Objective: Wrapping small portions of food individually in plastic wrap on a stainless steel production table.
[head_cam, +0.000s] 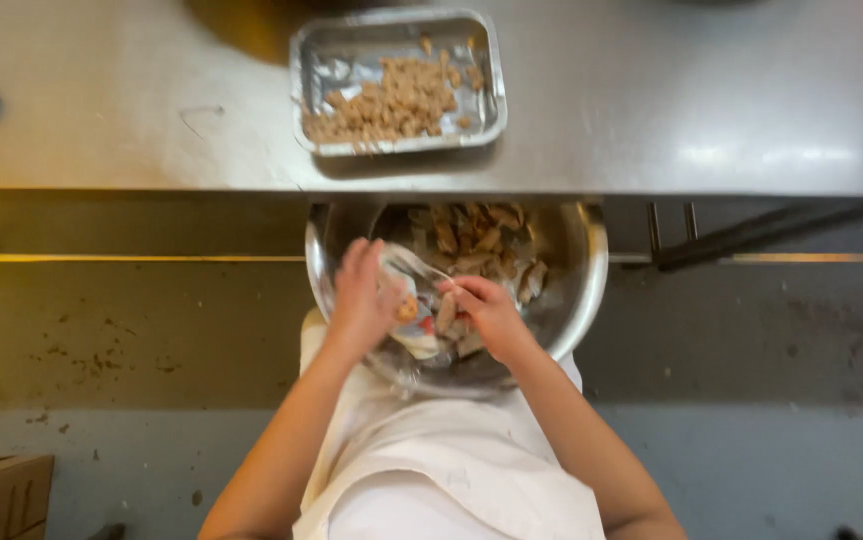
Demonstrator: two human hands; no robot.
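White apron (451, 470): nearest, at 6 o'clock. Left hand (359, 300) and right hand (491, 315): close together over the steel bowl (586, 290), each pinching one pale meat piece (421, 305), so scraps likely drop inside. Piece's long axis: roughly 11 to 5 o'clock. Foil tray (311, 90) of browned bits: on steel counter (651, 100), 12 o'clock.

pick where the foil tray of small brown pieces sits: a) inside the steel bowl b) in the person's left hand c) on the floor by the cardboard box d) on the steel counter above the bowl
d: the foil tray rests on the steel counter, past the far rim of the steel bowl, while the left hand and right hand work over the bowl, well apart from the tray.
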